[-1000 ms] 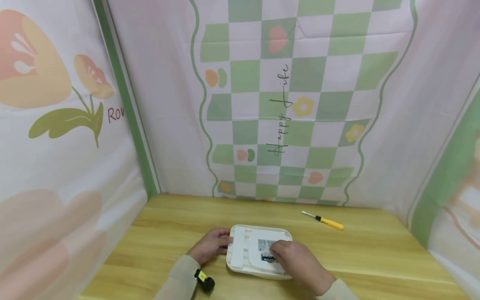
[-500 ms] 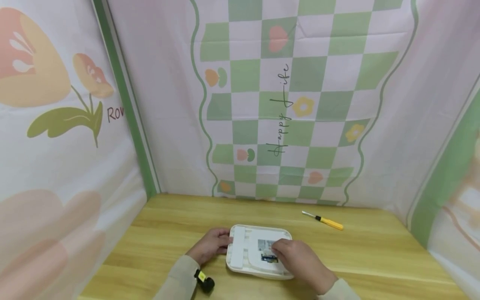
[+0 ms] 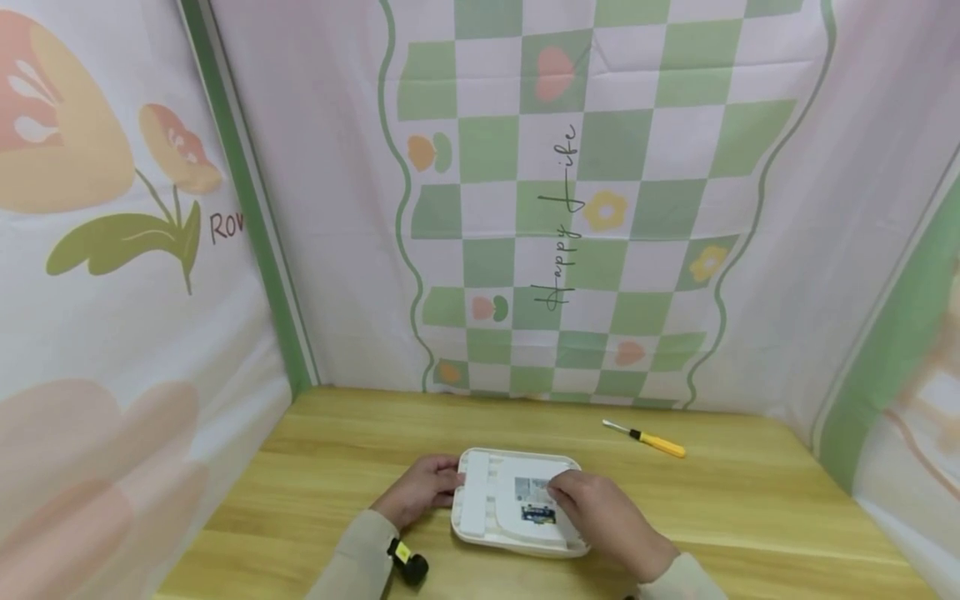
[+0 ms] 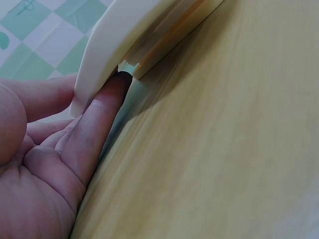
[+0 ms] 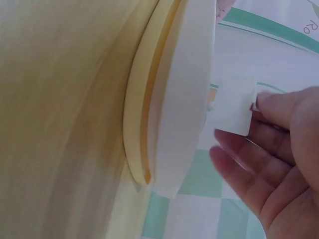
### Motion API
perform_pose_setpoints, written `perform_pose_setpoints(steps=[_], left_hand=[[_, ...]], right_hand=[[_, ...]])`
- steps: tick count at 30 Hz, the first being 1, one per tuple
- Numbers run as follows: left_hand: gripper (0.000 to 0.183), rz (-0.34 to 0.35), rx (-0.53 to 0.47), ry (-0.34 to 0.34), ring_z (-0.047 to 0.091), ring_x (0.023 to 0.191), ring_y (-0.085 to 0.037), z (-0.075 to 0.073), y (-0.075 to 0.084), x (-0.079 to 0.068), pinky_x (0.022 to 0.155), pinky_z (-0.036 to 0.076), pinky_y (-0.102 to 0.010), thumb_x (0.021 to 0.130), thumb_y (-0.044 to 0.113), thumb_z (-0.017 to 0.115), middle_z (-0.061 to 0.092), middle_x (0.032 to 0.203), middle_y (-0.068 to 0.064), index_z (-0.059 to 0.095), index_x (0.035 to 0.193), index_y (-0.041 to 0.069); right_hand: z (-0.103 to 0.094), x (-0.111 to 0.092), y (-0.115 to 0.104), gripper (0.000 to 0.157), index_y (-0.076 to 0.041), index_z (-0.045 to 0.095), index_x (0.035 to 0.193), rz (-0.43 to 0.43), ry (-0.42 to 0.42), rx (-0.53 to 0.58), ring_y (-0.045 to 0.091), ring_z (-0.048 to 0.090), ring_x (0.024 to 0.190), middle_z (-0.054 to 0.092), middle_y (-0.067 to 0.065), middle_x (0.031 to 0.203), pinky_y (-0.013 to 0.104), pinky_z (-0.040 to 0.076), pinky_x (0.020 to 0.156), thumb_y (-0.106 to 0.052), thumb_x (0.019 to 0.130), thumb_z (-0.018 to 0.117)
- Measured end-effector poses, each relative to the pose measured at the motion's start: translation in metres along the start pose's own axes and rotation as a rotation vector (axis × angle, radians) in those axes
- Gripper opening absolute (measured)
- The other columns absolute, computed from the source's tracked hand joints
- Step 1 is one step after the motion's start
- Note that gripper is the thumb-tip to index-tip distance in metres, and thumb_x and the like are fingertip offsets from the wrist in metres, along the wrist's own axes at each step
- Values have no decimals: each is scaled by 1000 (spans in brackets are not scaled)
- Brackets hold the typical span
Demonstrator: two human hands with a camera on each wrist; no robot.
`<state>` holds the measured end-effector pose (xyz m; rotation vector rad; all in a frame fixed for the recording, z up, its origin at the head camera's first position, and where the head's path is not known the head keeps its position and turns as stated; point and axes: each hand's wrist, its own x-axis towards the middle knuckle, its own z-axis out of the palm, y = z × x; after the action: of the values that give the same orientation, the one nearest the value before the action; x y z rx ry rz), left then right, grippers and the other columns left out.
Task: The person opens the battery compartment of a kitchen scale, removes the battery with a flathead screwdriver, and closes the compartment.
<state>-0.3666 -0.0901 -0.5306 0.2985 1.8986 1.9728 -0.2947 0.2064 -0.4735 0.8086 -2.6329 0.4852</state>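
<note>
Had a white device (image 3: 474,493) lying on the wood-grain counter (image 3: 337,450), low in the head view and near its middle, with a raised panel (image 3: 510,521) facing up. Gripped its left edge in the left grip (image 3: 422,490), with the thumb on the upper side and a finger tucked beneath the rim, close to the counter. Pinched a small flat white piece (image 5: 232,107) between the thumb and fingers of the right grip (image 3: 603,517), over the right part of the device; could not tell touching from just apart. Had on the panel a grey label (image 3: 528,489) and, just nearer, a dark blue battery (image 3: 538,514); could not make out the count of cells. Had a yellow-handled screwdriver (image 3: 660,445) lying well apart, farther back and to the right, with the metal tip to the left. Wore pale sleeves (image 3: 356,558) and a black wrist camera (image 3: 414,570) on the left. Faced a hanging fabric (image 3: 491,150) with green and white checks.
</note>
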Motion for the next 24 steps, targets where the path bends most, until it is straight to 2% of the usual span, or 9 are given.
perform_pose_setpoints(steps=[6,14,19,24], left_hand=[[42,5,-7,-8,65,94,-23,-1,1,1,82,56,-37,95,3,59,65,110,-14,49,133,-12],[41,8,-10,-15,65,94,-23,0,2,0,81,56,-37,96,3,58,66,110,-14,49,133,-12],[42,3,-10,-10,65,94,-23,1,2,-1,80,56,-37,95,2,59,66,110,-14,48,133,-12],[42,-5,-10,-8,65,94,-24,0,0,0,81,56,-37,96,3,59,66,110,-14,49,134,-12]], right_hand=[[0,2,3,6,-15,72,94,134,-19,74,8,63,89,67,-6,95,32,56,77,-13,93,67],[1,2,11,6,-19,72,93,133,-7,104,6,62,86,67,-9,92,28,55,71,-18,94,67],[4,1,16,7,-21,72,94,192,-19,133,7,63,88,67,-10,94,28,55,74,-18,94,66],[5,-1,21,9,-23,71,95,238,-31,210,6,62,86,66,-12,94,27,55,72,-18,95,65]])
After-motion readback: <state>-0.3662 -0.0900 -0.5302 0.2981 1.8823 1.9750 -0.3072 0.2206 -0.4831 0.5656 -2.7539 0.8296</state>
